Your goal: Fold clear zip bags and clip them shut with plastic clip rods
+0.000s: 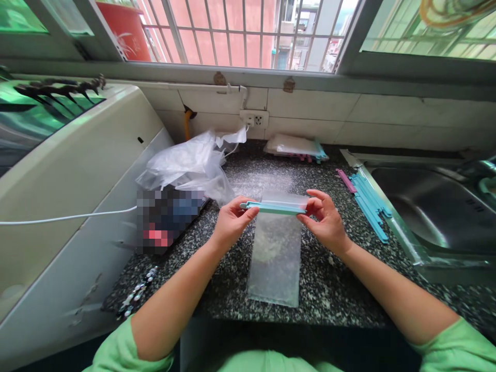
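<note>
A light blue bag sealing clip (276, 208) lies across the upper part of a clear plastic bag (274, 263), whose edge sticks out beyond it. My left hand (234, 219) pinches the clip's left end between thumb and fingers. At the other end, the thumb and fingers of my right hand (324, 219) close on the clip and the bag's edge. The bag hangs down from the clip toward the counter's front edge; whether its lower end touches the counter I cannot tell.
Several loose blue clips (368, 201) and a pink clip (346, 181) lie beside the steel sink (422, 201). Crumpled plastic bags (189, 160) and a blurred-out device (166, 219) are on the left. A clipped stack of bags (292, 145) rests by the wall. A beaded string (137, 292) lies front left.
</note>
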`<state>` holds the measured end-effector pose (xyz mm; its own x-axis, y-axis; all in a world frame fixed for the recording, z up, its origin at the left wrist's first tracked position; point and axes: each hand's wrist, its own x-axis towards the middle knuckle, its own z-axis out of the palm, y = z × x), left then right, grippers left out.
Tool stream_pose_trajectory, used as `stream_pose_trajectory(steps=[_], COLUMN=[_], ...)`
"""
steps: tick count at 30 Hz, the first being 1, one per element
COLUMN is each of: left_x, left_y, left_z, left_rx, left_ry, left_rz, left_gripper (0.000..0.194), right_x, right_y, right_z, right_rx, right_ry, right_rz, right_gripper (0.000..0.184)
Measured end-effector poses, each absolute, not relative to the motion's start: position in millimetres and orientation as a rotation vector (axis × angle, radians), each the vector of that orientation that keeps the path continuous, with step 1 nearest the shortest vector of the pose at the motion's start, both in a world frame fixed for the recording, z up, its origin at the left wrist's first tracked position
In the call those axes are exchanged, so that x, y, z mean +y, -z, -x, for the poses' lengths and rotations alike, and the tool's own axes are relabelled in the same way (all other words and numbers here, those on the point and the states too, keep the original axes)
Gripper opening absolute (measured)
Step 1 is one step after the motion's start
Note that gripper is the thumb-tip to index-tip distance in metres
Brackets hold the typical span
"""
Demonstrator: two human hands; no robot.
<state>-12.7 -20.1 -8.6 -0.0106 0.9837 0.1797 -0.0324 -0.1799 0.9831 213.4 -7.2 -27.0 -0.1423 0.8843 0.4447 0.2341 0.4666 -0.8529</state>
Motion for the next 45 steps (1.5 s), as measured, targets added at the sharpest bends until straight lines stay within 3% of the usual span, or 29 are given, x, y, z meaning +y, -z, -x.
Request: stream_pose_trajectory(steps=[2,6,24,34,45], left_x=[-19.9,-19.3,-20.3,-18.0,-22.3], left_y=[8.8,10.0,10.3,21.4,19.8], left_z=[13.1,13.9,12.7,7.3,7.3], left_rx=[1.079,1.043,1.064,0.987,0.875], left_ry=[-1.373,-1.389,-1.387,-0.752,-0.512], left_rz=[-1.317,-1.381,-1.418,-1.510,-1.563], left_gripper=[0.025,0.020,0.025,0.049,0.055], right_x=[-5.8,-3.0,-5.2,-2.3,4.2], right_y=[26.4,26.3,19.3,16.7,14.6], right_z=[-213.6,-215.2,-216.9,-222.7,-229.3], right_rx=[-1.630,-1.659,-1.798,-1.628,-1.370], right_ry=[-0.851,-1.025,-0.938,-0.897,-0.784], right_rz=[0.997,1.047,1.113,1.076,1.082], right_gripper=[0.049,0.032,0.032,0.033,0.031])
